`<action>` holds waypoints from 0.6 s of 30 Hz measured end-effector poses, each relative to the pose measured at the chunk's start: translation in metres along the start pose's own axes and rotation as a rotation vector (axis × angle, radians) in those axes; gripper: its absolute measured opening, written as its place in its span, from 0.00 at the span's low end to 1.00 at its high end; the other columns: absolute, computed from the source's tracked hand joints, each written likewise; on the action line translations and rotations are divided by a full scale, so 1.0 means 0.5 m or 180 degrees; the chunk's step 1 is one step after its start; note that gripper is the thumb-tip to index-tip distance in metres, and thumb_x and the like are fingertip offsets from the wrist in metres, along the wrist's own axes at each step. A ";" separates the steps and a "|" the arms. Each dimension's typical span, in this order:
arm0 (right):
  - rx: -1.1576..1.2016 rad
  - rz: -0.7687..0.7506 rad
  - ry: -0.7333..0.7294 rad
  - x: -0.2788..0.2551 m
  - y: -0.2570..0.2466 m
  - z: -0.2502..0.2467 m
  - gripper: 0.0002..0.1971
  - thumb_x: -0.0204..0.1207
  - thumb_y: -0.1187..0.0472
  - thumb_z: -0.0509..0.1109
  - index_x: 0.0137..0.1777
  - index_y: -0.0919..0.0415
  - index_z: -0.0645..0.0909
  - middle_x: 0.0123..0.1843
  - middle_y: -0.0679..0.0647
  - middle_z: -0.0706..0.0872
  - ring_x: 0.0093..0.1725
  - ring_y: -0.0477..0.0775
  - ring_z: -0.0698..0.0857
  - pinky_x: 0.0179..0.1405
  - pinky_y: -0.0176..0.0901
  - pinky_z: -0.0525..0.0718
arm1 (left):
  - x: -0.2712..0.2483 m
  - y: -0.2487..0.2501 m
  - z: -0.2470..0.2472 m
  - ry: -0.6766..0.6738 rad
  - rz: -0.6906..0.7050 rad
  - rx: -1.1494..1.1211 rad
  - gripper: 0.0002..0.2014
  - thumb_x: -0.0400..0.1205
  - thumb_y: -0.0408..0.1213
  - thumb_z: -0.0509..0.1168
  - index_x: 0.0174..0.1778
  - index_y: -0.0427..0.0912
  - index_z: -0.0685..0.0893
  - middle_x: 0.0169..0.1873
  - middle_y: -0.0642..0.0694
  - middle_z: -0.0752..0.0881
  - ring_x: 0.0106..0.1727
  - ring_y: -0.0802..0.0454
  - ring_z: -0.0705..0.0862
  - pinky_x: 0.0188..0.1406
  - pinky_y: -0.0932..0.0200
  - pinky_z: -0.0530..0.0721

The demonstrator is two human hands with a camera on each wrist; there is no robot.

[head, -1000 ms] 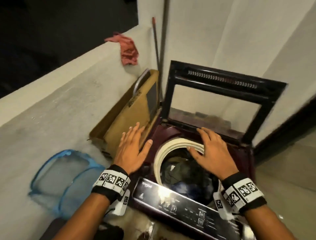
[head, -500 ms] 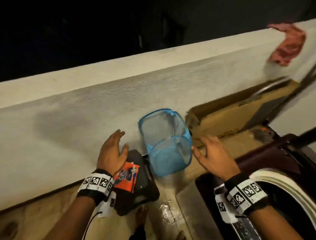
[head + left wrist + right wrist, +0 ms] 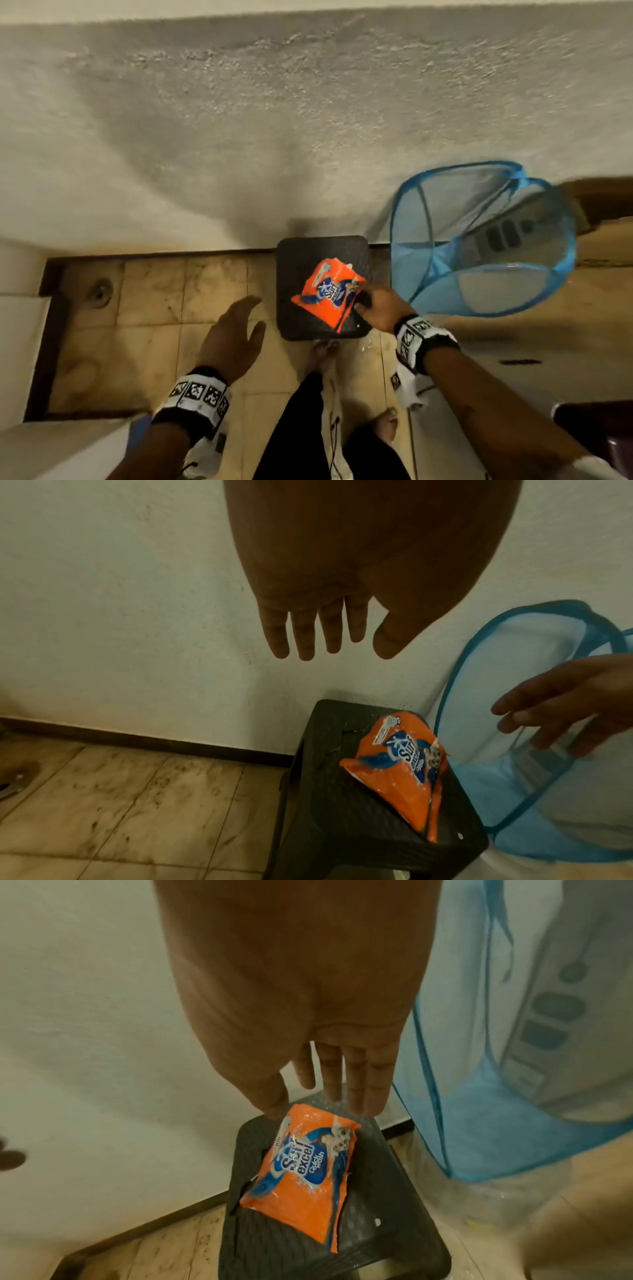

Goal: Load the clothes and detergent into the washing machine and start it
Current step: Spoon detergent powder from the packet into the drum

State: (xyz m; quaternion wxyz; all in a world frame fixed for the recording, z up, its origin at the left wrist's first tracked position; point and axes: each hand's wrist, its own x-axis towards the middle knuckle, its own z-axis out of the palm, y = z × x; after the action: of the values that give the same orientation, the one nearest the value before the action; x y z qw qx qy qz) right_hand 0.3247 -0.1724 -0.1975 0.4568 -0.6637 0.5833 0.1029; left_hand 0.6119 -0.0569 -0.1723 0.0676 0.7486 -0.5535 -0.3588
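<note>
An orange detergent packet (image 3: 325, 294) (image 3: 400, 767) (image 3: 308, 1172) lies on a dark plastic stool (image 3: 322, 250) (image 3: 342, 804) (image 3: 377, 1231) against the wall. My right hand (image 3: 363, 301) (image 3: 318, 1104) hovers just over the packet's right edge with fingers (image 3: 514, 715) straight and apart, holding nothing. My left hand (image 3: 255, 313) (image 3: 342, 647) floats open above the floor tiles, left of the stool. A dark red corner of the washing machine (image 3: 596, 431) shows at the lower right; its tub and the clothes are out of view.
A blue mesh laundry basket (image 3: 479, 240) (image 3: 531, 750) (image 3: 479, 1110) stands right of the stool. A rough white wall (image 3: 274, 120) backs both. A floor drain (image 3: 101, 294) sits in the tiled floor at left. My bare feet (image 3: 325, 349) are just before the stool.
My view swung from the machine's open tub down to the stool. Both hands left the machine; the right hand came down over the detergent packet, the left dropped beside the stool.
</note>
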 end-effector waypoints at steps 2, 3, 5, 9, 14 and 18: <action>0.0088 0.0176 0.0040 0.056 0.009 0.023 0.19 0.82 0.54 0.68 0.73 0.53 0.80 0.70 0.61 0.86 0.68 0.65 0.84 0.65 0.47 0.79 | 0.011 -0.024 0.016 -0.0029 0.0005 -0.0060 0.25 0.85 0.43 0.64 0.79 0.46 0.73 0.77 0.45 0.76 0.74 0.43 0.78 0.71 0.49 0.77; 0.0106 0.0237 0.0037 0.083 0.016 0.038 0.19 0.83 0.55 0.68 0.73 0.54 0.80 0.70 0.62 0.86 0.69 0.65 0.83 0.63 0.46 0.78 | 0.015 -0.038 0.028 -0.0050 -0.0017 -0.0089 0.24 0.85 0.43 0.64 0.79 0.46 0.73 0.77 0.45 0.76 0.74 0.43 0.78 0.71 0.50 0.76; 0.0126 0.0337 0.0005 0.122 0.029 0.052 0.20 0.83 0.60 0.68 0.75 0.58 0.79 0.71 0.64 0.85 0.70 0.66 0.82 0.62 0.44 0.76 | 0.020 -0.054 0.044 -0.0099 -0.0082 -0.0138 0.24 0.85 0.41 0.65 0.79 0.46 0.73 0.77 0.45 0.76 0.75 0.45 0.77 0.72 0.52 0.75; 0.0181 0.0533 -0.0010 0.180 0.063 0.079 0.25 0.83 0.59 0.70 0.79 0.60 0.74 0.73 0.64 0.83 0.70 0.66 0.82 0.62 0.42 0.75 | 0.024 -0.077 0.070 -0.0181 -0.0171 -0.0245 0.24 0.85 0.39 0.65 0.79 0.47 0.73 0.77 0.47 0.76 0.76 0.46 0.77 0.75 0.49 0.75; 0.0401 0.0804 0.0026 0.210 0.086 0.101 0.26 0.82 0.59 0.71 0.80 0.61 0.73 0.71 0.65 0.84 0.70 0.66 0.82 0.57 0.39 0.73 | 0.026 -0.083 0.081 -0.0229 -0.0204 -0.0333 0.26 0.82 0.48 0.60 0.78 0.47 0.74 0.76 0.48 0.77 0.75 0.47 0.77 0.74 0.45 0.77; 0.0519 0.0843 0.0105 0.223 0.096 0.112 0.22 0.81 0.61 0.72 0.75 0.60 0.79 0.71 0.63 0.85 0.68 0.66 0.83 0.56 0.38 0.74 | 0.040 -0.080 0.089 -0.0152 -0.0180 -0.0352 0.23 0.85 0.41 0.64 0.78 0.47 0.74 0.76 0.48 0.77 0.76 0.48 0.77 0.75 0.50 0.75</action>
State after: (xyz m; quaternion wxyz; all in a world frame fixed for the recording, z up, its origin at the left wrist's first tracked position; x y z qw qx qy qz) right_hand 0.3388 -0.2026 -0.3270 0.4820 -0.5433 0.6796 0.1036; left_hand 0.6185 -0.0459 -0.2340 0.0854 0.7502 -0.5129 -0.4084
